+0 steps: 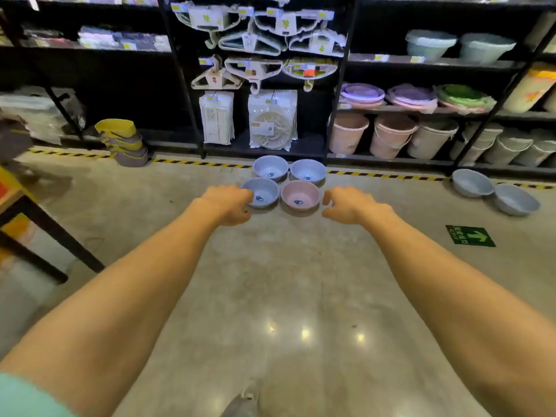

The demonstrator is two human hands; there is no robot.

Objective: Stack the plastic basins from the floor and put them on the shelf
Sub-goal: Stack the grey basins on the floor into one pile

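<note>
While we reach mid-frame, our left hand [229, 205] hangs loosely curled over one blue basin [260, 192] | right hand [349, 205] loose, holding nothing | three blue basins, one pink basin [300, 199].

Four basins [284, 185] sit on the floor [270, 281] ahead of you, two in front and two behind, just before the shelf [337, 100]. Your left hand [230, 204] overlaps the front-left basin [261, 193]; your right hand [349, 204] is just right of the front-right basin [300, 197]. Two more basins [493, 192] lie well off to your right.
</note>
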